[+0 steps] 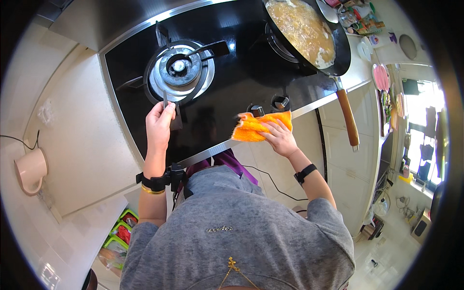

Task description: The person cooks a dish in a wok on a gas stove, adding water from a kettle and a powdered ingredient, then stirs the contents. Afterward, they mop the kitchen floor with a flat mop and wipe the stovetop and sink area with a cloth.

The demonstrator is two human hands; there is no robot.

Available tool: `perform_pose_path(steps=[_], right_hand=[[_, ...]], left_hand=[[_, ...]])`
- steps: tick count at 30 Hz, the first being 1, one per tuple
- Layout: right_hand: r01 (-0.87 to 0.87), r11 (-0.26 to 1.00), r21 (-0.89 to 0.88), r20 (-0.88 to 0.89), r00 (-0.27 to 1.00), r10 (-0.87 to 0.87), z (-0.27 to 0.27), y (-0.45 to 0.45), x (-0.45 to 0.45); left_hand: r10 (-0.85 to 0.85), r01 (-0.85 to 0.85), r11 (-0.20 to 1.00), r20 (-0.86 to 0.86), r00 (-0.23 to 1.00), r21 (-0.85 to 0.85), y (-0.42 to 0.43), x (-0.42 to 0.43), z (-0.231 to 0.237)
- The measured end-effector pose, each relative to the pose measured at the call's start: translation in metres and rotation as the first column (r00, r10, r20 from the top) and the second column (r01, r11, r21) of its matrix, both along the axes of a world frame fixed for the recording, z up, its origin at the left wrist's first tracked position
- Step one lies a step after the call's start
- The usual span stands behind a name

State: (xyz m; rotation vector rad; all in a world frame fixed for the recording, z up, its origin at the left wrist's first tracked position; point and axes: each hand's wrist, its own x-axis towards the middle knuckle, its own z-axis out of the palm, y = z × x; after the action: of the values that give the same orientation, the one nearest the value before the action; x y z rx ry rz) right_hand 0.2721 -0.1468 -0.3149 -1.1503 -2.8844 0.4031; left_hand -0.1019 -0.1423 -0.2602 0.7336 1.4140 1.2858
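My left hand point(160, 117) pinches a dark metal part of the pan support point(165, 98) at the near side of the left gas burner point(179, 66). Under my right hand point(278, 137) lies an orange cloth point(250, 129), held at the front edge of the black glass hob point(217, 98), just before two control knobs point(280, 102). On the right burner stands a black wok point(342, 54) full of bubbling, light brown liquid point(302, 30). Its wooden handle point(348, 117) points towards me.
A metal spatula point(327, 11) rests at the wok's far rim. Jars and packets point(362, 20) crowd the counter beyond it, near a pink basket point(381, 77). On the left counter is a pink mug point(32, 171). Green-rimmed bins point(123, 232) stand below, and a black cable point(275, 183) crosses the floor.
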Motion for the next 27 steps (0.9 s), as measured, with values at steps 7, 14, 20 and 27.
perform_pose_path(steps=[7,14,20,27], right_hand=[[0.207,0.965,0.163,0.043,0.975,-0.217,-0.002,0.035,0.092],[0.736,0.661,0.148,0.063,0.66,-0.749,0.015,0.097,0.121],[0.652,0.618,-0.44,-0.513,0.382,-0.769,0.052,0.098,0.067],[0.512,0.837,-0.191,-0.232,0.805,-0.545,0.059,0.118,-0.022]], left_hand=[[0.092,-0.096,0.993,-0.05,0.994,-0.066,0.01,0.024,-0.018],[0.145,-0.149,0.987,-0.072,0.987,-0.06,0.018,0.037,-0.031],[0.11,-0.119,0.988,-0.09,0.99,-0.095,0.029,0.045,-0.039],[0.058,-0.073,0.993,-0.155,0.986,-0.091,0.031,0.063,-0.046]])
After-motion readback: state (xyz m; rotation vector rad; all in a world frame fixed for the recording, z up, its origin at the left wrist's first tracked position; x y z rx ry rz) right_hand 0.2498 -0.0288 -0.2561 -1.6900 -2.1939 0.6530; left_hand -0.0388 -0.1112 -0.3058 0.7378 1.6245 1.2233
